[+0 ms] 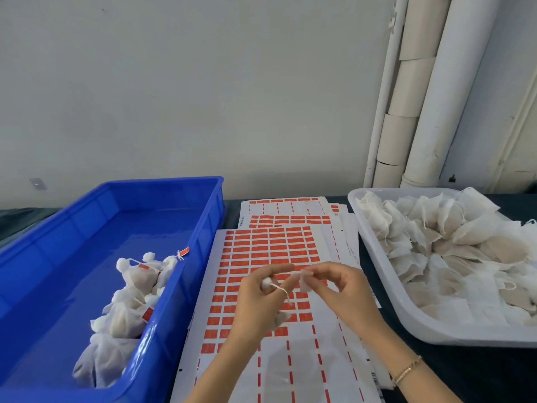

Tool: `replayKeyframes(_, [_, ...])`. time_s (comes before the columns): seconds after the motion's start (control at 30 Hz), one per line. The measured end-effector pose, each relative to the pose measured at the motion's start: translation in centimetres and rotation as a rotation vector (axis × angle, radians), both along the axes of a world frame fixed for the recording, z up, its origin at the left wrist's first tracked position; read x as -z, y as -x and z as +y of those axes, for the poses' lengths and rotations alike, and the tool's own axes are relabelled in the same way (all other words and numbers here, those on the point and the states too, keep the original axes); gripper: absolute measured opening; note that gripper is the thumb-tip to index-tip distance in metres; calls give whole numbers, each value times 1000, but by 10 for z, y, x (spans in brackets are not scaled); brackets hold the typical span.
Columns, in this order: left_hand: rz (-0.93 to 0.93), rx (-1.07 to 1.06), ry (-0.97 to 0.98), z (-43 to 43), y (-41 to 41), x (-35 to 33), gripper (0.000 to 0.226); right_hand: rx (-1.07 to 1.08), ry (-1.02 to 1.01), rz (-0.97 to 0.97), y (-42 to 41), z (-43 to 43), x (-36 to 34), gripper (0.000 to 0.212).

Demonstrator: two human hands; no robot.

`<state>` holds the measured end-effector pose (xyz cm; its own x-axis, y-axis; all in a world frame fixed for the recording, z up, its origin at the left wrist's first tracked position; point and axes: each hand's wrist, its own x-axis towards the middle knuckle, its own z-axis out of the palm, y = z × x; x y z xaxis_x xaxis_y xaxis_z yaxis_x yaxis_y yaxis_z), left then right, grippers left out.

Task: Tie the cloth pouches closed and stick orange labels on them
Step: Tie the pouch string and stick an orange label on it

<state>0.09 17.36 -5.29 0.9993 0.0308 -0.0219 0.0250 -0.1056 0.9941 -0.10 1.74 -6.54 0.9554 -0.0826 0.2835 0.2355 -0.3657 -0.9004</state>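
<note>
Above the middle of the label sheet (pixel 261 245), the left hand (pixel 261 301) curls round a pouch (pixel 266 283) while the right hand (pixel 340 289), just beside it, pinches the string (pixel 286 274) stretched sideways between them.

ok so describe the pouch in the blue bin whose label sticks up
Start at the blue bin on the left and follow the heap of tied pouches along its right wall to the far end. The last pouch there is the one: its orange label stands up against the wall, while the others' labels lie among the cloth.
</note>
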Motion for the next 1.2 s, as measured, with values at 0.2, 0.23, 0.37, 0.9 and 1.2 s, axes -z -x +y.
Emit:
replayKeyframes(0.2, [-3, -57, -3, 6, -3, -6, 14, -195, -194, 117, 17, -8, -18, 19])
replayKeyframes(0.23, [-12, -56, -10, 6, -3, -6, 13, -284, -207, 147, 21, -6, -21, 18])
replayKeyframes(0.37, [-41, -17, -10, 5, 0, -7, 16, -482, -181, 192, 30, 6, -28, 9])
replayKeyframes(0.9, [-80, 115, -204, 23, 15, -3, 6, -409, -204, 307, 23, -14, -29, 34])
replayKeyframes(1.2, [-150, 139, -158, 31, 23, -16, 3, -255, -399, 345, 19, -25, -28, 31])
